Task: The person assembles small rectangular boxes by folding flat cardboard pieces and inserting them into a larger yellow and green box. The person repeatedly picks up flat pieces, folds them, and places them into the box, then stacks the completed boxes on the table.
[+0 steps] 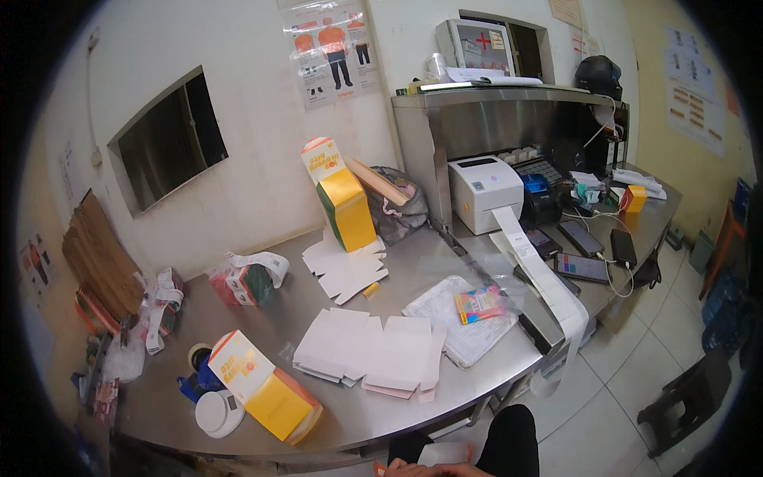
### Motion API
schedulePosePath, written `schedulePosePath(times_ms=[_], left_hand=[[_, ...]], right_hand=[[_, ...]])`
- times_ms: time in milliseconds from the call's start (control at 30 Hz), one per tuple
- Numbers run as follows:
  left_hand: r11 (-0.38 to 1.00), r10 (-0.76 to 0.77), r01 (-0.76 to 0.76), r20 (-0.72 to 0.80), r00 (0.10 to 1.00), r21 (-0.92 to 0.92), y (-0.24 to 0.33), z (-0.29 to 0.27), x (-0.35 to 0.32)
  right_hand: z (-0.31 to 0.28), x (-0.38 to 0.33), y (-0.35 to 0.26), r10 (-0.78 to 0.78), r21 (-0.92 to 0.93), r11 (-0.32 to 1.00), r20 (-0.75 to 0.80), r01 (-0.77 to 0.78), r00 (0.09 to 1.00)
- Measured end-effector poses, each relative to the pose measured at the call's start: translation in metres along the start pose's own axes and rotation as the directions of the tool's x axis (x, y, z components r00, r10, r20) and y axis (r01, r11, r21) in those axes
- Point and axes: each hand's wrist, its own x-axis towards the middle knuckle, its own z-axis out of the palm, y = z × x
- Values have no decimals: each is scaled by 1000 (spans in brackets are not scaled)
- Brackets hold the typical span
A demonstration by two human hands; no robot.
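Note:
At the lower edge, in front of my lap, my left hand (pixel 406 470) and my right hand (pixel 461 471) come close together, cut off by the picture's rim. Between them they grip a small white and orange carton (pixel 442 454), of which only a part shows. On the steel table ahead, nearest to both hands, lie stacked flat white carton blanks (pixel 401 354). A yellow and white box (pixel 266 389) lies to their left. Farther back, another yellow box (pixel 346 208) stands beside more white blanks (pixel 343 266).
A label printer (pixel 486 193) feeds a long paper strip (pixel 548 290) over the table's right edge. A colourful packet (pixel 479 304) rests on a clipboard (pixel 445 318). A tape dispenser (pixel 193 385), a round white device (pixel 219 413) and wrapped bundles (pixel 245 280) sit left. Phones (pixel 582 268) lie right.

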Motion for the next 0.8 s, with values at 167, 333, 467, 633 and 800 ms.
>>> schedulePosePath(times_ms=[167,333,467,633,800], left_hand=[[865,358,-35,-567,742,501,-14,42,12],[930,119,188,-742,659,316,-18,54,11],[977,-98,148,-290,952,156,-19,33,-4],[965,-114,120,-43,993,232,-18,11,-16],[943,-70,65,5,998,325,-16,26,-23]], right_hand=[[29,-2,14,421,832,458,106,-312,901],[17,-7,20,421,970,222,-8,-95,907],[-13,3,23,527,895,304,128,-327,840],[-25,10,-1,161,421,905,-230,-51,960],[-14,16,-26,229,197,963,-240,-184,943]])
